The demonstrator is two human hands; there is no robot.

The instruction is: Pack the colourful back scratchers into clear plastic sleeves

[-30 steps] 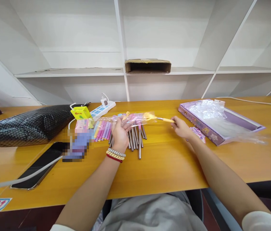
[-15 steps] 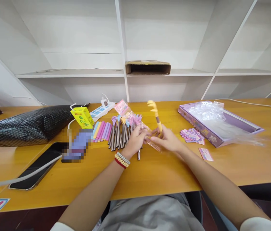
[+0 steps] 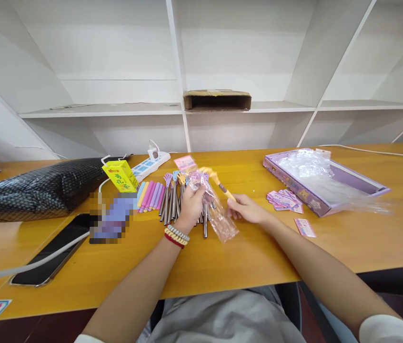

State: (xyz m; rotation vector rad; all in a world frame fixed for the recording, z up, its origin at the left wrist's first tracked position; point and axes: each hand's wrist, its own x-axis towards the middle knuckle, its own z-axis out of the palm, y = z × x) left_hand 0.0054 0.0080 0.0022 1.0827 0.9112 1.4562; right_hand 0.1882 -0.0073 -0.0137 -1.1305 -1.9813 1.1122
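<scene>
My left hand is closed on a clear plastic bag with a pink card top. Between the fingers of my right hand is the handle end of a yellow hand-shaped stick; its yellow head points left, at the bag's upper part. Beneath and beside my left hand lie several metal rods with coloured hand-shaped heads. Left of them is a row of pastel handles. Small pink cards lie in a loose pile to the right, one card apart.
A purple box with clear bags stands at the right. At the left are a black wrapped package, a yellow carton, a power strip, a phone and a white cable. A cardboard box sits on the shelf.
The yellow stick has tilted from upright to the left and come down by the bag. The bag now hangs more spread out below my left hand, and my right hand has moved slightly away from it.
</scene>
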